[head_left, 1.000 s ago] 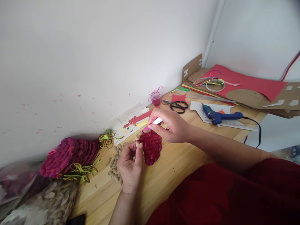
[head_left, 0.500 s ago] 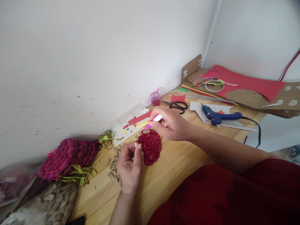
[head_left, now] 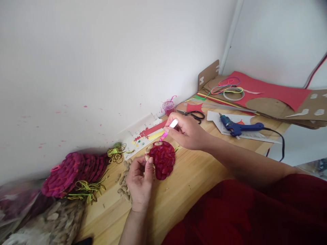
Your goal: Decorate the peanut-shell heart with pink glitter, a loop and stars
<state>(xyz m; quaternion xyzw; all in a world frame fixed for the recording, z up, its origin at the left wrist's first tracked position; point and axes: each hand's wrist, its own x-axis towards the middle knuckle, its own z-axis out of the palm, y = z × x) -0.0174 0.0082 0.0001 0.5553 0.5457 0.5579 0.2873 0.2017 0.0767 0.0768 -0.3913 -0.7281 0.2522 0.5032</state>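
A round piece covered in peanuts (head_left: 165,161) is mostly painted dark pink-red, with several bare tan peanuts along its upper left edge. My left hand (head_left: 140,182) pinches that left edge between thumb and fingers. In my right hand (head_left: 186,131) is a paintbrush (head_left: 173,123) with a white handle. Its bright pink tip is at the top edge of the piece, close to an unpainted peanut; I cannot tell whether it touches. Loose peanuts (head_left: 124,185) lie on the table left of my left hand.
A pink-stained paint cup (head_left: 168,107), black-handled scissors (head_left: 195,115) and a blue glue gun (head_left: 236,127) are beyond my right hand. Red paper (head_left: 276,90) and cardboard are stacked at the right. Painted peanut discs (head_left: 66,173) and a bag of peanuts (head_left: 62,217) stand at left.
My right hand and the brush have shifted slightly up and to the right, lifting the tip a little. My left hand keeps its hold on the piece, nearly still.
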